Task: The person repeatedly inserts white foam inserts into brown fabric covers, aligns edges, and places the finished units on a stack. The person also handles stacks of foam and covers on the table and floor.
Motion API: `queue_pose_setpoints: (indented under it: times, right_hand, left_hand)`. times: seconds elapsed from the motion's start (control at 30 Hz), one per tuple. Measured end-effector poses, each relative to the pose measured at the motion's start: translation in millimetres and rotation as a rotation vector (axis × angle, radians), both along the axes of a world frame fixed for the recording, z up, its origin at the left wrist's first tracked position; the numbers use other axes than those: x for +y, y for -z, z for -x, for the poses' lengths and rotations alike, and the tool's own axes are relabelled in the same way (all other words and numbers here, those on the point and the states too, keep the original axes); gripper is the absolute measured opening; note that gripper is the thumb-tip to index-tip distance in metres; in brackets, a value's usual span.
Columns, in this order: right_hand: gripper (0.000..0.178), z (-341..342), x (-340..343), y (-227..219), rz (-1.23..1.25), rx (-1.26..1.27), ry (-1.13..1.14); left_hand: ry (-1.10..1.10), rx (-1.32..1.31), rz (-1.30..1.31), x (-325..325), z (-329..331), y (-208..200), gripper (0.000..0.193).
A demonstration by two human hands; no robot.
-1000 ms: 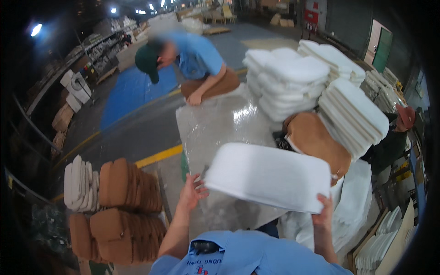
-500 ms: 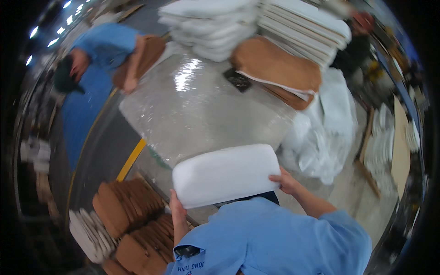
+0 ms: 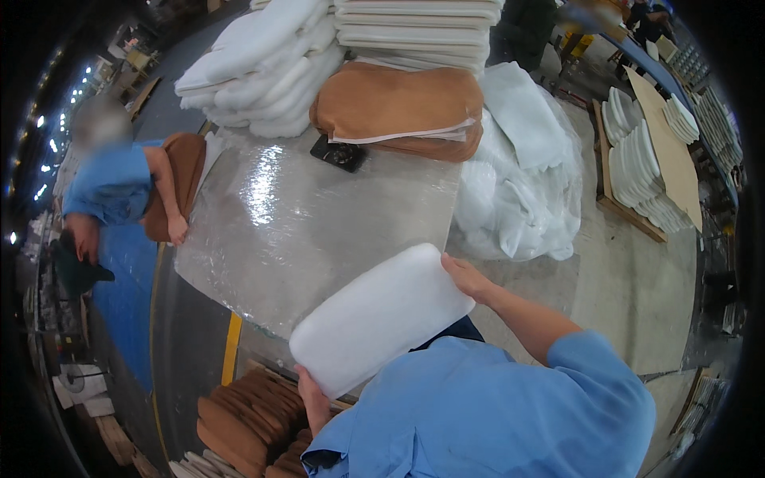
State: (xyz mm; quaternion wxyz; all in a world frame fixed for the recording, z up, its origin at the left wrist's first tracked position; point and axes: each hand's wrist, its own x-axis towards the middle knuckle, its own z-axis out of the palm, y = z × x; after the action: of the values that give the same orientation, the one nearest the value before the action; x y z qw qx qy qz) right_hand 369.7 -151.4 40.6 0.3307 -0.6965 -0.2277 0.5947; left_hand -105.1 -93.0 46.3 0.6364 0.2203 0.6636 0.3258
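Note:
A white rounded foam cushion (image 3: 378, 315) is held in front of my body, tilted so that its right end is farther away. My left hand (image 3: 313, 393) grips its near left corner; the fingers under it are hidden. At the right end, my right hand (image 3: 466, 279) is closed on the edge, thumb on the side. Beyond the cushion lies a plastic-covered table (image 3: 319, 215). On its far side is a stack of brown fabric cushion covers (image 3: 398, 99) with white edges, and a dark flat object (image 3: 339, 153) sits beside it.
White foam cushions (image 3: 263, 68) and flat white pads (image 3: 414, 36) are piled at the back. A clear plastic bag (image 3: 518, 199) of white pieces stands right of the table. Brown cushions (image 3: 247, 414) are stacked at lower left. A co-worker (image 3: 111, 183) holds a brown cushion at the left.
The white cushion has tilted, its left end coming nearer and its right end rising away. My view has turned, so the table and stacks appear farther left. Both hands keep their hold.

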Motion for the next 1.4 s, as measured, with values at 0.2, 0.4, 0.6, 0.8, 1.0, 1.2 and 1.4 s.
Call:
queue_pose_setpoints:
  times: [0.2,0.4,0.6,0.8,1.0,1.2,1.4]
  right_hand:
    - [0.083,-40.1,-5.8,-3.5,0.065,0.249,0.242]
    - [0.084,8.9,-38.6,14.4,0.114,-0.014,0.182]
    - [0.072,6.4,-20.8,-10.2,-0.183,-0.866,-0.074]
    - [0.073,91.7,12.6,-30.9,-0.752,-1.175,-0.756]
    - [0.078,106.3,2.7,-5.3,-0.693,-1.114,-1.029]
    - [0.078,107.0,-0.1,-9.7,-0.641,-1.127,-1.077]
    - [0.073,109.6,8.5,-28.8,-0.655,-1.099,-1.03]
  left_hand:
    - [0.038,-0.167,0.105,-5.6,24.3,-13.4,0.088]
    - [-0.121,-0.24,0.164,-30.5,18.3,-1.9,0.078]
    - [0.061,0.685,-0.352,-18.7,-10.0,-18.1,0.058]
    - [0.978,1.085,-0.91,-17.0,-118.1,-11.2,0.065]
    - [1.243,1.155,-1.025,-38.5,-138.4,12.0,0.068]
    - [1.267,1.159,-1.021,-41.5,-132.6,17.7,0.069]
    - [1.266,1.023,-1.136,-34.3,-113.4,8.0,0.065]
